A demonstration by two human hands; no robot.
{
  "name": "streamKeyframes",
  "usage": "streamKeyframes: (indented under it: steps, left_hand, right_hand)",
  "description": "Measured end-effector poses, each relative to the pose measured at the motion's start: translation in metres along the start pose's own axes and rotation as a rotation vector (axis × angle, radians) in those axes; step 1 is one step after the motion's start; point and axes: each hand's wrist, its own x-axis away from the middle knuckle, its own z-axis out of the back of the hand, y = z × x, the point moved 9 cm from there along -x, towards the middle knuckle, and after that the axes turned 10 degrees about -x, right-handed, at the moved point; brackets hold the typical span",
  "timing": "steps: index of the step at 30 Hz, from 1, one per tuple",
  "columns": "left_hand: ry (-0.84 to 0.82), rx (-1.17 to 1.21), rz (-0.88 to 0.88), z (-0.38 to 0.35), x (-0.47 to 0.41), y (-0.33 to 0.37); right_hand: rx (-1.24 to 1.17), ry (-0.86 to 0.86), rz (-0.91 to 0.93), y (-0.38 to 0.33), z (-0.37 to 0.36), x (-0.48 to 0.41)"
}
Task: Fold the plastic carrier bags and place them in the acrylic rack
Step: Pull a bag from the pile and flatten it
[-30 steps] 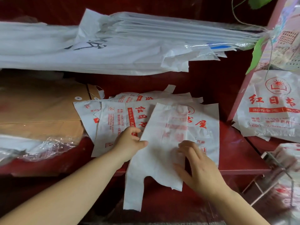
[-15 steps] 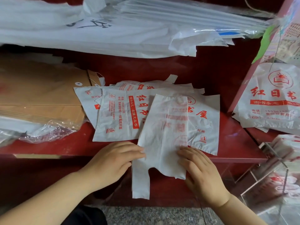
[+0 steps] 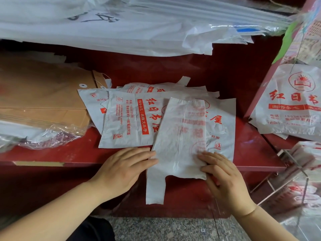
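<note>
Because the folded bag (image 3: 180,136) is thin, soft plastic, it is weighing almost nothing and is likely springing open when nobody is pressing it. It is lying between the two hands, on top of the pile of flat bags (image 3: 125,119), with its handle strip (image 3: 154,188) hanging over the near edge of the table (image 3: 69,153). The left hand (image 3: 121,169) is lying flat with its fingertips touching the bag's left edge. The right hand (image 3: 224,181) is pressing flat fingers on the bottom right corner. Neither grip is closing on anything; both are spread apart. The plastic is looking crinkly, with red print showing through faintly. A pinch along a folded edge is probably the best hold. The clear acrylic rack (image 3: 293,165) is standing off to the right of the right grip.
</note>
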Motion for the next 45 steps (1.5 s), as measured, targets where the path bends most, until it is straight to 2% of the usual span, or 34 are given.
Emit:
streamKeyframes:
  steps: [3,8,13,19,21,23,25,29,31,34,36,38,39,41,42,45]
  left_hand:
    - [0.044,-0.032,-0.005,-0.001,-0.004,0.007]
    - [0.174,0.058,-0.074,0.005,-0.017,0.020]
    - [0.188,0.178,-0.039,0.010,-0.016,0.019]
    - [0.162,0.395,0.201,0.013,-0.023,0.002]
    - [0.117,0.526,0.432,0.009,-0.028,-0.012]
    - [-0.012,0.595,0.698,-0.003,-0.028,-0.026]
    - [-0.132,0.554,0.810,-0.010,-0.033,-0.031]
    - [-0.285,0.356,0.885,-0.011,-0.044,-0.033]
    - [-0.320,0.237,0.887,-0.010,-0.049,-0.037]
    - [-0.320,0.196,0.885,-0.010,-0.056,-0.039]
    - [-0.275,0.174,0.871,-0.008,-0.058,-0.037]
    - [-0.157,0.185,0.822,0.000,-0.059,-0.032]
    - [-0.070,0.205,0.763,0.006,-0.060,-0.028]
    - [0.102,0.236,0.539,0.017,-0.060,-0.016]
    - [0.129,0.238,0.410,0.018,-0.059,-0.006]
    - [0.011,0.119,0.130,0.000,-0.049,0.024]
  right_hand:
    - [0.039,0.006,-0.016,0.003,0.001,0.002]
    - [0.102,-0.014,-0.052,0.005,0.002,0.006]
    - [0.040,-0.051,-0.083,0.006,0.003,0.001]
    - [-0.068,0.006,-0.195,0.008,0.007,-0.001]
    - [-0.069,0.038,-0.267,0.010,0.005,-0.001]
    - [-0.030,0.096,-0.324,0.013,0.005,-0.002]
    - [0.015,0.155,-0.386,0.016,0.006,-0.004]
    - [0.163,0.206,-0.593,0.026,0.012,-0.005]
    - [0.209,0.171,-0.674,0.031,0.014,-0.006]
    - [0.215,0.038,-0.789,0.042,0.011,-0.009]
    - [0.223,-0.022,-0.829,0.048,0.010,-0.008]
    - [0.239,-0.042,-0.839,0.049,0.012,-0.009]
    - [0.239,-0.035,-0.836,0.050,0.012,-0.008]
    - [0.243,-0.014,-0.820,0.049,0.014,-0.009]
    - [0.241,0.001,-0.814,0.049,0.015,-0.009]
    - [0.175,0.131,-0.729,0.045,0.020,-0.009]
